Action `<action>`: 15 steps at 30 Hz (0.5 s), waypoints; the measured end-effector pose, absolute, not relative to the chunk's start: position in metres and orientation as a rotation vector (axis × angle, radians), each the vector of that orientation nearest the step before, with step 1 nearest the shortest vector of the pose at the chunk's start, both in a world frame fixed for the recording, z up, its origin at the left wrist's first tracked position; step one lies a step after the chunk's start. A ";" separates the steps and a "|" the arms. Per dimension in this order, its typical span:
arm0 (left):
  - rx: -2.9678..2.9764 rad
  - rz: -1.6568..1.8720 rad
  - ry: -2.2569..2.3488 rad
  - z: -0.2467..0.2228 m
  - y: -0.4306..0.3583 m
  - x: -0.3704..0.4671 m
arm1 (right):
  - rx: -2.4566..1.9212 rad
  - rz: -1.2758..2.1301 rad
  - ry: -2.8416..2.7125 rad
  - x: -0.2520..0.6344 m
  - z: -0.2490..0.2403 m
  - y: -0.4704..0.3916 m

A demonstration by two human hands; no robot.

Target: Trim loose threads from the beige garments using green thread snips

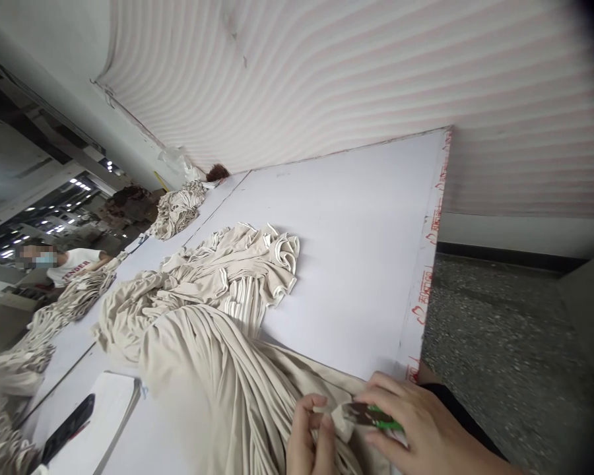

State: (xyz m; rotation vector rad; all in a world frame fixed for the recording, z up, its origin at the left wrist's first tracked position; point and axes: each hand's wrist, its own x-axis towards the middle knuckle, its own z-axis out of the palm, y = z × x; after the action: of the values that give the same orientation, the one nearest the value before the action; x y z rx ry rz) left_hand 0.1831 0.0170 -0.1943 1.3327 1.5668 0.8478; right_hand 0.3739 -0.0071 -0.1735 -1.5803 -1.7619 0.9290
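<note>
Gripping: our right hand [416, 419] holds a green-and-dark tool [376, 417], our left hand [309, 439] pinches beige fabric [237, 376]
Surface [346, 264]: white, red-marked along one edge
Room: striped sheeting [327, 79], speckled floor [495, 330]

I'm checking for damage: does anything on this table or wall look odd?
The dark reddish clump near the wall stands out against the beige cloth across the table. The striped wall covering has small marks, possibly tears.
</note>
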 end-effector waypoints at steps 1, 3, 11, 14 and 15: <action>1.297 0.812 1.526 -0.194 0.021 0.180 | -1.570 0.932 -1.774 0.374 -0.172 -0.007; 1.278 0.764 1.465 -0.193 0.027 0.176 | -1.573 0.947 -1.799 0.374 -0.169 -0.007; 1.161 0.681 1.400 -0.185 0.038 0.172 | -1.540 1.007 -1.767 0.368 -0.164 0.001; 1.090 0.653 1.394 -0.179 0.042 0.174 | -1.533 0.999 -1.758 0.369 -0.166 0.000; 1.074 0.641 1.393 -0.178 0.043 0.175 | -1.536 0.987 -1.771 0.369 -0.167 0.000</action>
State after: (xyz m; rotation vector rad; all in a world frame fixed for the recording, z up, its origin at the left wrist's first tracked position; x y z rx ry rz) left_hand 0.1748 0.0429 -0.1779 1.0741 1.3934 0.6415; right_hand 0.3691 -0.0002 -0.1667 -1.5358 -1.7709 0.9872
